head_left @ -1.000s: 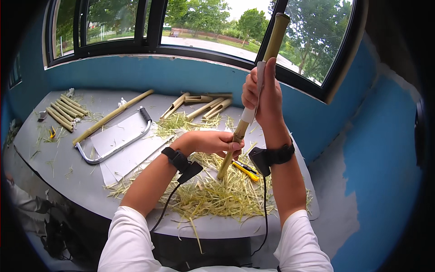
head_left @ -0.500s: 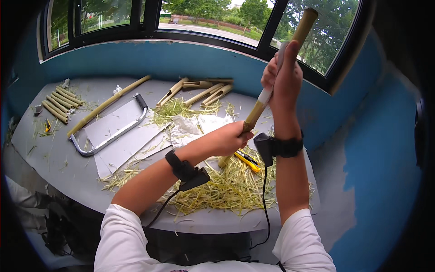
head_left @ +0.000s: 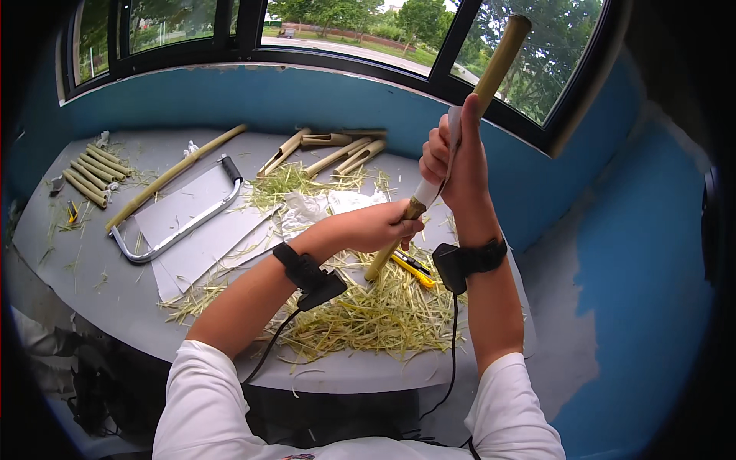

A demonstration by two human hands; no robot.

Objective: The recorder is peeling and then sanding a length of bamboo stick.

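Here, the grey table (head_left: 92,261) is carrying everything. A long bamboo stick (head_left: 494,65) is standing tilted over it, lower end down in the shavings (head_left: 376,310), top leaning toward the window. The right hand (head_left: 452,165) is gripping the stick high, fingers fully closed, pressing a white-handled tool (head_left: 441,165) against it. The left hand (head_left: 379,226) is wrapped shut around the stick's lower part. A hacksaw (head_left: 180,222) is lying well to the left; a yellow knife (head_left: 410,268) is lying just beside the stick's foot.

A hacksaw (head_left: 178,220) lies on grey sheets (head_left: 201,236) left of centre. Cut bamboo pieces (head_left: 90,174) sit at the far left — split ones (head_left: 330,153) at upper centre. Straw-like shavings (head_left: 368,310) cover the grey table (head_left: 84,268) — a yellow utility knife (head_left: 410,270) lies among them.
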